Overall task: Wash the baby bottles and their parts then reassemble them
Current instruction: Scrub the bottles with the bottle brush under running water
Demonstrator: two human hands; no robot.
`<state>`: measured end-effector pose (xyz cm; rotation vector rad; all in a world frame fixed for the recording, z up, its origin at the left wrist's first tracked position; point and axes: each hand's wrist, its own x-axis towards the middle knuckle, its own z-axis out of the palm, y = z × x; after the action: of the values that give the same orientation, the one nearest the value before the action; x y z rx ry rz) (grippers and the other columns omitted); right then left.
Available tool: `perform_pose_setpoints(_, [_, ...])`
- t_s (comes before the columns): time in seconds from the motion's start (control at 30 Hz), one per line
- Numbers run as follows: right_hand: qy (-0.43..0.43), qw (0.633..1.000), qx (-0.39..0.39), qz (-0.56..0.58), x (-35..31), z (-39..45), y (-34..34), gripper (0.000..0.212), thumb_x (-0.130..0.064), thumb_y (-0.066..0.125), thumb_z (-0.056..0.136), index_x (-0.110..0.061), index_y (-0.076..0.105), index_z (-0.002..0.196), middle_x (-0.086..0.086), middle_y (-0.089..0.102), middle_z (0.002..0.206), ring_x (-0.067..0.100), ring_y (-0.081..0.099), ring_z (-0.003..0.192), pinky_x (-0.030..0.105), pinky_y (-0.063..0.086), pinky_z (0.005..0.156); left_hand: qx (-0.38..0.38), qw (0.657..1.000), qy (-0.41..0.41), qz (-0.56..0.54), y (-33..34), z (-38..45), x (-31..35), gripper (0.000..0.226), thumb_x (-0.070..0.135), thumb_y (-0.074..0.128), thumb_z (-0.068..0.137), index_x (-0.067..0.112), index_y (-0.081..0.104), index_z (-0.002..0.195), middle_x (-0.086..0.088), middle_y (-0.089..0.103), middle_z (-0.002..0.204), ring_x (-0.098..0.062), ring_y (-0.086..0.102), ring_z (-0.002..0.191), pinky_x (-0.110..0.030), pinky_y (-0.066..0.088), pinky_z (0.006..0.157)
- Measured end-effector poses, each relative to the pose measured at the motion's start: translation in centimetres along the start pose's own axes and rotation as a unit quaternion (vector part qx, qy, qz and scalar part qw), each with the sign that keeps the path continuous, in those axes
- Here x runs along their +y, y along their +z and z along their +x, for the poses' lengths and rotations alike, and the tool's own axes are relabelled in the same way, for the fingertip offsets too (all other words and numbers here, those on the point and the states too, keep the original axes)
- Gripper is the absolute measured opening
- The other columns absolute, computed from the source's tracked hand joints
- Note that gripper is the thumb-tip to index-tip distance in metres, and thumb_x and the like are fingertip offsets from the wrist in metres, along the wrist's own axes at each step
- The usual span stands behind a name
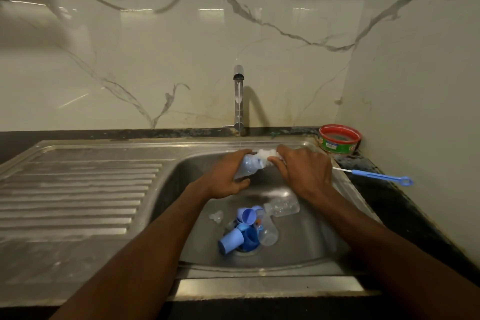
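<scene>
My left hand (228,174) grips a clear baby bottle (248,166) over the sink basin, mouth pointing right. My right hand (302,170) holds a white foamy sponge or brush head (265,154) at the bottle's mouth. A thin stream of water falls from the tap (238,96) just behind them. On the basin floor lie another clear bottle (281,206), blue caps (246,215) (230,241), a blue collar ring (250,238), a clear cup-shaped part (268,236) and a clear teat (217,216), clustered around the drain.
The steel sink (298,249) has a ribbed draining board (78,189) on the left. A thin blue-handled brush (381,176) lies on the dark counter at the right. A red and green tub (339,139) stands in the back right corner by the wall.
</scene>
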<state>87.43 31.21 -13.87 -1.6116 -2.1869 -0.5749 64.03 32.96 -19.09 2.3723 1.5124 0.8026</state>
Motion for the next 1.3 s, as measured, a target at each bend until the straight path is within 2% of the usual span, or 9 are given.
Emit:
perform_pose_setpoints(0.17, [0.043,0.998,-0.014,0.048,0.2,-0.1,0.7,0.044,-0.064,0.040,0.099,-0.033,0.066,0.118,0.000,0.072,0.101,0.021,0.066,0.089,0.032,0.039,0.066,0.042,0.993,0.057,0.094,-1.7,0.4,-0.1,0.070,0.024,0.077,0.088,0.022,0.042,0.148,-0.005,0.049,0.148,-0.021,0.045,0.134,-0.037,0.039,0.113])
perform_pose_setpoints(0.3, [-0.011,0.984,-0.111,0.142,0.0,-0.3,0.9,0.043,-0.068,0.049,0.094,-0.033,0.067,0.112,-0.002,0.070,0.099,0.018,0.064,0.088,0.035,0.051,0.075,0.103,0.967,0.081,0.219,-2.4,0.8,0.3,0.077,0.037,0.090,0.068,0.025,0.050,0.133,-0.003,0.053,0.130,-0.021,0.049,0.116,-0.040,0.052,0.091])
perform_pose_setpoints(0.43, [-0.068,0.987,-0.094,0.107,-1.3,-0.2,0.3,0.026,-0.045,0.057,0.098,-0.029,0.063,0.117,0.001,0.069,0.099,0.022,0.066,0.088,0.037,0.054,0.074,0.111,0.948,0.061,0.291,-1.2,1.2,1.7,0.079,0.037,0.085,0.071,0.030,0.047,0.140,-0.006,0.043,0.137,-0.026,0.041,0.124,-0.041,0.040,0.101])
perform_pose_setpoints(0.63, [-0.098,0.993,-0.003,-0.060,-2.4,-0.1,-0.4,0.032,-0.032,0.060,0.095,-0.023,0.055,0.125,0.002,0.068,0.103,0.023,0.068,0.083,0.033,0.041,0.060,-0.011,0.997,0.025,0.074,0.0,0.7,1.4,0.095,0.026,0.076,0.083,0.021,0.020,0.160,-0.007,0.026,0.164,-0.025,0.025,0.149,-0.044,0.025,0.123])
perform_pose_setpoints(0.73, [-0.018,0.998,-0.042,-0.040,-2.2,0.1,-0.4,0.026,-0.042,0.054,0.098,-0.028,0.064,0.118,0.001,0.069,0.103,0.022,0.067,0.089,0.031,0.037,0.064,-0.032,0.994,0.049,0.088,-0.8,0.5,0.4,0.074,0.023,0.073,0.090,0.023,0.036,0.155,-0.003,0.047,0.153,-0.020,0.046,0.137,-0.035,0.038,0.114])
perform_pose_setpoints(0.83, [0.027,0.996,-0.075,0.030,-1.6,0.7,0.2,0.034,-0.053,0.048,0.100,-0.028,0.069,0.111,0.002,0.070,0.102,0.022,0.066,0.091,0.031,0.037,0.067,0.042,0.987,0.079,0.136,-1.4,1.1,0.6,0.065,0.036,0.085,0.077,0.023,0.056,0.133,-0.002,0.061,0.130,-0.017,0.056,0.114,-0.037,0.050,0.098])
perform_pose_setpoints(0.97, [-0.061,0.988,-0.081,0.114,-0.7,0.0,0.5,0.045,-0.065,0.037,0.099,-0.032,0.066,0.111,-0.004,0.071,0.101,0.019,0.065,0.090,0.033,0.046,0.072,0.114,0.966,0.086,0.213,-0.7,1.3,0.8,0.085,0.053,0.088,0.063,0.025,0.047,0.133,-0.003,0.051,0.132,-0.021,0.049,0.120,-0.041,0.046,0.100])
perform_pose_setpoints(1.1, [-0.154,0.984,-0.026,0.086,-0.2,-0.8,0.7,0.041,-0.064,0.043,0.096,-0.039,0.058,0.125,-0.008,0.070,0.108,0.018,0.066,0.096,0.029,0.035,0.066,0.035,0.984,0.044,0.168,0.8,0.9,-0.3,0.109,0.065,0.080,0.063,0.024,0.032,0.152,-0.005,0.038,0.153,-0.025,0.035,0.141,-0.047,0.029,0.118])
perform_pose_setpoints(1.3, [-0.134,0.989,-0.020,0.053,-0.8,-0.9,0.8,0.038,-0.063,0.045,0.095,-0.036,0.058,0.119,-0.004,0.071,0.100,0.021,0.066,0.089,0.033,0.050,0.067,-0.007,0.995,0.008,0.097,0.5,0.4,-0.1,0.059,0.049,0.085,0.074,0.020,0.067,0.122,0.000,0.071,0.114,-0.014,0.066,0.098,-0.036,0.054,0.091])
